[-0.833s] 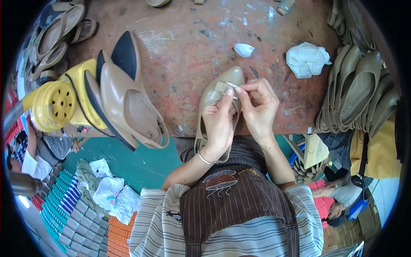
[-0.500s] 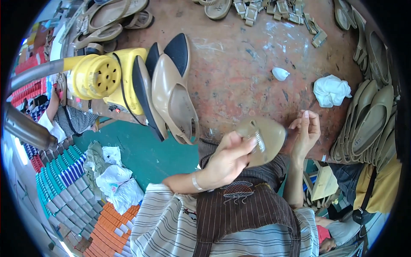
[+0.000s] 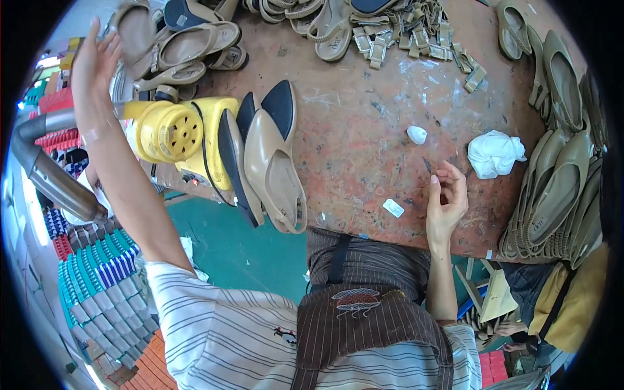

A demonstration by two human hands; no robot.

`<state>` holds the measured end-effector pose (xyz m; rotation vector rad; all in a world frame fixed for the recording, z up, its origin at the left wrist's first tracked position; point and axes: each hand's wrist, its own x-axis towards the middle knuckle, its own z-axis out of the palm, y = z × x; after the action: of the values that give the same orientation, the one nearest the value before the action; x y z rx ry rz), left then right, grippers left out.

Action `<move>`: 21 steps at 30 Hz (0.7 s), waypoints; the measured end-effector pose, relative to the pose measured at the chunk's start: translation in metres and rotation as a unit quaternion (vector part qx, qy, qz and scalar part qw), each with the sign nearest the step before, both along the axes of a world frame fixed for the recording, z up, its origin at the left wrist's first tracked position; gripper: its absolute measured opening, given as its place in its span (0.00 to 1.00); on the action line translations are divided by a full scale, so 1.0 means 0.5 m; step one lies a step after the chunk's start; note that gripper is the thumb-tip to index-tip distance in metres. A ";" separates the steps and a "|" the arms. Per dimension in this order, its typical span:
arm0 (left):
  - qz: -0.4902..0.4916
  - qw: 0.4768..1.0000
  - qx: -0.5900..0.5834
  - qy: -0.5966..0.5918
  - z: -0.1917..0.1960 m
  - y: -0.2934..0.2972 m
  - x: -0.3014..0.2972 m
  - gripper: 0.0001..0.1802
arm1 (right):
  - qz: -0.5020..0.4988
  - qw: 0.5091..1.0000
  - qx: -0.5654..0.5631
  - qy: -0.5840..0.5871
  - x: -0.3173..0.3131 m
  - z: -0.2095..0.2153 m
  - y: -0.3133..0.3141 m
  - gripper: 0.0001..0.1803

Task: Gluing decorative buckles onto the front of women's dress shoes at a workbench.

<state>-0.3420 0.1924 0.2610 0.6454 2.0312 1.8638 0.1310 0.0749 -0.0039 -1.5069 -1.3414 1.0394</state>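
Note:
My left hand point(image 3: 97, 65) reaches far out to the upper left, fingers apart and stretched. Beside it is a blurred beige shoe point(image 3: 133, 31), apart from the fingers as far as the blur shows. My right hand point(image 3: 448, 201) rests over the table's near edge, fingers loosely curled, thumb apart, nothing visible in it. Near it lie a small white label point(image 3: 393, 208), a small white wad point(image 3: 416, 135) and a larger crumpled white cloth or paper ball point(image 3: 496, 155). Beige slingback shoes point(image 3: 273, 166) with dark soles stand in the middle left.
A yellow blower-like machine point(image 3: 172, 133) with a metal pipe point(image 3: 62, 182) stands at the table's left. Sandals point(image 3: 188, 47) pile up behind it. Buckled straps point(image 3: 416, 32) lie at the back. Stacked shoes point(image 3: 552, 188) line the right edge of the worn brown table point(image 3: 364, 130).
My left hand has swung from the middle to the far upper left; the beige shoe it held is out of its grip. A white label now shows on the table. My right hand barely moved.

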 end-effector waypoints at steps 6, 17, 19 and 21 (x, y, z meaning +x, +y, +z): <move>-0.253 0.702 -0.378 0.548 -0.264 -0.300 0.329 0.47 | 0.067 0.976 0.158 -0.133 -0.027 -0.007 0.081 0.23; -0.375 0.868 -0.218 0.241 -0.307 -0.312 0.491 0.42 | 0.097 0.968 0.183 -0.144 -0.059 -0.028 0.133 0.13; -0.429 0.854 -0.220 0.197 -0.384 -0.315 0.536 0.41 | 0.083 0.987 0.129 -0.042 -0.049 -0.027 0.123 0.11; -0.448 0.818 -0.228 0.280 -0.443 -0.334 0.564 0.38 | 0.044 0.987 0.047 0.148 -0.050 -0.007 0.107 0.06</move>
<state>-0.0599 0.0253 0.0393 1.7474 1.8070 0.6407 0.1060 0.1284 -0.0075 -1.1787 -1.2351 1.1876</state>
